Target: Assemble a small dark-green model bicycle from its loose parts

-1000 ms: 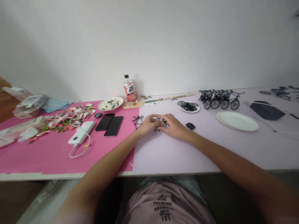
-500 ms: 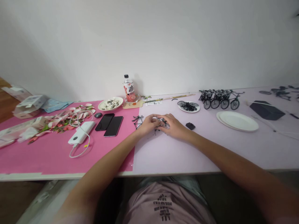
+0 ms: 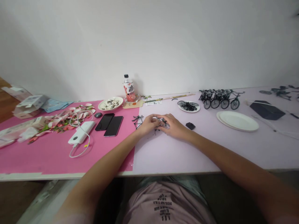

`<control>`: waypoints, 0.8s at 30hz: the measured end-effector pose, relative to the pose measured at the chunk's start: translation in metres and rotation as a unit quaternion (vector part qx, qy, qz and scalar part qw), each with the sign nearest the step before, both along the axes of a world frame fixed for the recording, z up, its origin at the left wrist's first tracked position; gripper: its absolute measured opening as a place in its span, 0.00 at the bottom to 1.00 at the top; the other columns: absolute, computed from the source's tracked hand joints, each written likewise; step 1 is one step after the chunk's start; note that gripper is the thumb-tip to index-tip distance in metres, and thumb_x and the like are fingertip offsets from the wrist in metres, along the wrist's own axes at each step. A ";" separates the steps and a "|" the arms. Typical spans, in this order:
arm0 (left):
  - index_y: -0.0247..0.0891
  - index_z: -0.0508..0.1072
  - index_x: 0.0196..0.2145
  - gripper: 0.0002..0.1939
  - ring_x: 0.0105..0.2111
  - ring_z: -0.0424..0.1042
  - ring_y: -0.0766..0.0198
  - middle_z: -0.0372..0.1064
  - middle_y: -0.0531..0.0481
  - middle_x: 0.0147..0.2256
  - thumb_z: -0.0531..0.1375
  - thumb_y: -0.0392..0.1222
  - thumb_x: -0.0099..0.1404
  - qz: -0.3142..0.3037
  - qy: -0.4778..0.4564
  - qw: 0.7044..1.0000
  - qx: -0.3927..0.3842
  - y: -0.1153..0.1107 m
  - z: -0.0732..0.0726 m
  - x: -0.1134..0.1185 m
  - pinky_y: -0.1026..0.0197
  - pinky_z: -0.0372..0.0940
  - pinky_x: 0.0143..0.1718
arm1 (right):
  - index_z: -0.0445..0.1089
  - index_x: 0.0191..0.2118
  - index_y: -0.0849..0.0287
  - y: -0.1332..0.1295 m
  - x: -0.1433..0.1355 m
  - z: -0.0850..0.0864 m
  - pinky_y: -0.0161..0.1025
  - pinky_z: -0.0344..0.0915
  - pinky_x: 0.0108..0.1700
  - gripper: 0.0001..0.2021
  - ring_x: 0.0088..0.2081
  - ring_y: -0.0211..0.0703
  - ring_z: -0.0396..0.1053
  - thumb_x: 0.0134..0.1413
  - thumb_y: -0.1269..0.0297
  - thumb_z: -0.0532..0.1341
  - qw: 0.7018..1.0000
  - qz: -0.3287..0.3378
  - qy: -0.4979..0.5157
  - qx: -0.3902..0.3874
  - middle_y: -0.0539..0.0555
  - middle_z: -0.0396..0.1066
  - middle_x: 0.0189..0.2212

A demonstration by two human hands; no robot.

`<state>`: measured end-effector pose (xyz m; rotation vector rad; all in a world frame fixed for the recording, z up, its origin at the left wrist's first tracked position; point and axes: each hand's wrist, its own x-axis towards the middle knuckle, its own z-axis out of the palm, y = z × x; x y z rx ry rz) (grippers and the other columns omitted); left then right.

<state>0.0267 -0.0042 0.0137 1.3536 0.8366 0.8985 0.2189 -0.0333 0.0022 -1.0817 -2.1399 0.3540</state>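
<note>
Close together over the pale part of the table, my left hand [image 3: 149,124] and my right hand [image 3: 172,125] both grip small dark model parts [image 3: 161,123]. My fingers hide much of what they hold, and its exact shape is unclear. Thin black bits stick out below my fingertips. Just left of my left hand lies a black frame-like part [image 3: 137,120]. A small black piece [image 3: 190,126] rests right of my right hand. Behind it, a white plate [image 3: 198,109] holds black parts and a wheel.
Several assembled model bicycles [image 3: 220,99] stand at the back right, behind stacked white plates [image 3: 243,121]. A dark hexagonal object [image 3: 267,110] lies farther right. Leftward are two phones [image 3: 113,126], a power bank [image 3: 80,133], a bowl [image 3: 110,104] and a bottle [image 3: 129,88].
</note>
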 end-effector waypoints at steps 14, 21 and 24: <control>0.31 0.72 0.50 0.19 0.28 0.77 0.64 0.79 0.47 0.32 0.65 0.28 0.60 0.012 0.023 1.000 0.004 -0.001 0.003 0.001 0.65 0.67 0.30 | 0.69 0.63 0.52 0.002 0.000 -0.002 0.54 0.69 0.55 0.24 0.52 0.56 0.69 0.64 0.59 0.68 1.000 -0.001 -0.005 -0.005 0.59 0.72 0.49; 0.31 0.72 0.51 0.20 0.26 0.75 0.66 0.79 0.47 0.31 0.65 0.29 0.60 0.007 0.033 0.999 0.013 0.002 -0.001 0.001 0.66 0.66 0.29 | 0.68 0.63 0.51 0.002 0.001 -0.003 0.55 0.69 0.56 0.24 0.53 0.56 0.69 0.64 0.59 0.68 1.000 0.004 -0.003 0.000 0.59 0.73 0.49; 0.31 0.73 0.51 0.20 0.26 0.75 0.66 0.78 0.47 0.30 0.64 0.29 0.61 0.006 0.036 0.999 0.017 0.002 -0.001 0.000 0.66 0.66 0.29 | 0.68 0.64 0.51 0.003 0.001 -0.004 0.55 0.69 0.56 0.25 0.53 0.56 0.69 0.64 0.60 0.68 1.000 0.004 -0.004 0.002 0.58 0.73 0.49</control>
